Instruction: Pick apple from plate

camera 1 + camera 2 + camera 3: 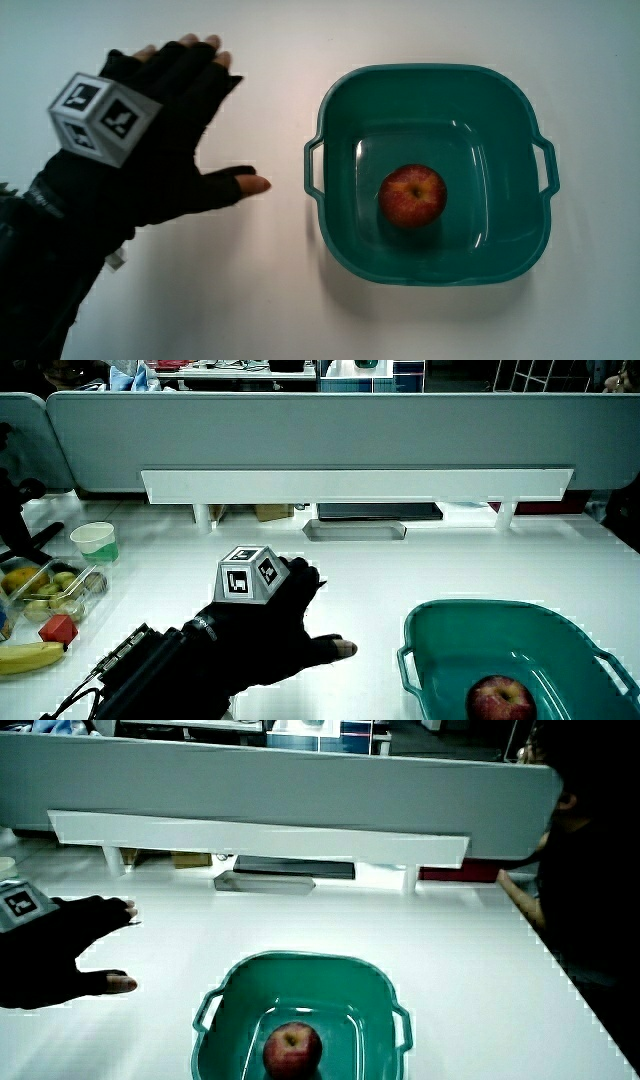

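Observation:
A red apple (412,195) lies in the middle of a teal square basin (430,88) with two handles; both side views show the apple (500,698) (292,1050) inside the basin (470,618) (300,965). The hand (180,130), in a black glove with a patterned cube (102,115) on its back, hovers over the bare table beside the basin, a short gap from its handle. Its fingers are spread and the thumb points toward the basin. It holds nothing. The hand (270,630) (60,955) appears the same way in both side views.
In a side view, a green paper cup (95,541), a clear tray of fruit (45,592), a red block (58,630) and a banana (30,657) lie on the table beside the forearm. A low grey partition (320,435) with a white shelf (350,485) closes the table's end.

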`<state>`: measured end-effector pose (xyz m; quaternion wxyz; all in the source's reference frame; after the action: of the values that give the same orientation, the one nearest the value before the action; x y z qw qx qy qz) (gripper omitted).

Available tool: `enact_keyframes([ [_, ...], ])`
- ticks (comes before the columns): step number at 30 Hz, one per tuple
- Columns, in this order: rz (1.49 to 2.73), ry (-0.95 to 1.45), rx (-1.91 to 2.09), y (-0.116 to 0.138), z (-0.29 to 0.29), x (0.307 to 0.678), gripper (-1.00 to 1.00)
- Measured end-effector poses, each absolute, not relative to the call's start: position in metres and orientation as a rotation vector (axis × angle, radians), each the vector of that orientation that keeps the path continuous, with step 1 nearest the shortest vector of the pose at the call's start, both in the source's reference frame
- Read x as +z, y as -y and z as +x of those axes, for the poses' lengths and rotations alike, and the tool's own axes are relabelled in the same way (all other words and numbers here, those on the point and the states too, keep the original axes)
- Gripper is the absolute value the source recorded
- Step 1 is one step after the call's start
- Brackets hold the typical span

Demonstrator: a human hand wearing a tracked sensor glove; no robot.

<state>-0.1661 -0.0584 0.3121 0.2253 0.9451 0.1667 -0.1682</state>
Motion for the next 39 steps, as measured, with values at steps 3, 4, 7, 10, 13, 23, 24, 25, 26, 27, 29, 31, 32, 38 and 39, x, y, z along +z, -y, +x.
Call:
enact_keyframes([
  [3, 2.624, -0.602, -0.378, 0.059, -0.153, 0.302, 0.0],
  [4, 2.618, -0.638, -0.444, 0.06, -0.153, 0.308, 0.0],
  [7, 2.591, -0.636, -0.426, 0.059, -0.143, 0.305, 0.0],
  [10, 2.579, -0.607, -0.448, 0.06, -0.136, 0.313, 0.0],
  [13, 2.557, -0.632, -0.446, 0.06, -0.123, 0.314, 0.0],
  [23, 2.475, -0.802, -0.436, 0.057, -0.074, 0.33, 0.0],
  [24, 2.454, -0.806, -0.45, 0.057, -0.07, 0.333, 0.0],
  [25, 2.433, -0.81, -0.464, 0.057, -0.066, 0.337, 0.0],
  [26, 2.411, -0.813, -0.478, 0.057, -0.061, 0.34, 0.0],
  [27, 2.39, -0.817, -0.492, 0.057, -0.057, 0.344, 0.0],
  [29, 2.353, -0.729, -0.575, 0.056, -0.05, 0.351, 0.0],
  [31, 2.35, -0.77, -0.567, 0.055, -0.043, 0.356, 0.0],
  [32, 2.386, -0.871, -0.511, 0.055, -0.039, 0.352, 0.0],
  [38, 2.362, -0.82, -0.452, 0.05, -0.016, 0.366, 0.0],
  [39, 2.368, -0.754, -0.409, 0.047, -0.013, 0.36, 0.0],
])
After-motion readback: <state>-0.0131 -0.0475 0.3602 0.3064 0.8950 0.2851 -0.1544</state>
